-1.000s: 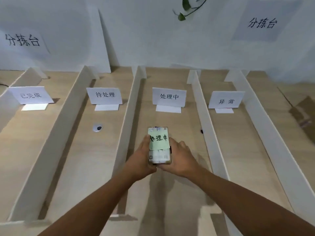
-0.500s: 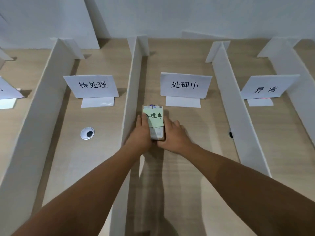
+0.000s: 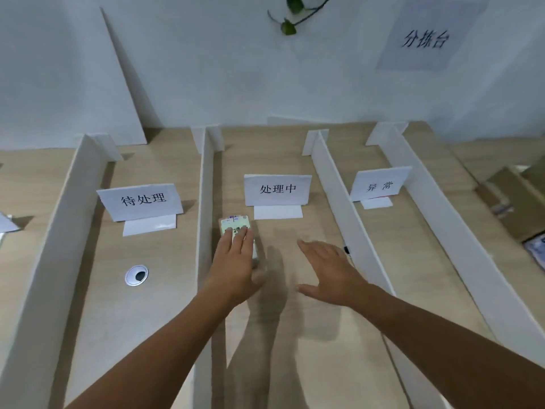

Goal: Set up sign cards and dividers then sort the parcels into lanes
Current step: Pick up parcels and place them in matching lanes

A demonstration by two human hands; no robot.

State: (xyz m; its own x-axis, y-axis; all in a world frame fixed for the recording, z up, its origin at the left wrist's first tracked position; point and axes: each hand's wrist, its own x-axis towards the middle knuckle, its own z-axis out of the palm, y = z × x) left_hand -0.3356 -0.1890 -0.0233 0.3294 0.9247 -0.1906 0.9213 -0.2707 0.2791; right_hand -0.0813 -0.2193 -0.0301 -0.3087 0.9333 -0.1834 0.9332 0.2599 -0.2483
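A small parcel (image 3: 236, 224) with a pale green handwritten label lies on the table in the lane of the sign card 处理中 (image 3: 277, 189), close to the divider (image 3: 205, 202) on its left. My left hand (image 3: 236, 265) rests flat on the parcel, fingers straight, covering its near half. My right hand (image 3: 331, 268) hovers open over the same lane, apart from the parcel, fingers spread. Sign cards 待处理 (image 3: 141, 200) and 异常 (image 3: 380, 185) stand in the neighbouring lanes.
White dividers (image 3: 348, 208) split the wooden table (image 3: 309, 349) into lanes running away from me. A round cable grommet (image 3: 136, 275) sits in the left lane. Cardboard boxes (image 3: 513, 208) lie at the far right. A white wall with a paper sign (image 3: 426, 39) closes the back.
Both hands held the parcel before. It now lies on the table; my right hand has let go and moved right, and my left hand lies flat on top.
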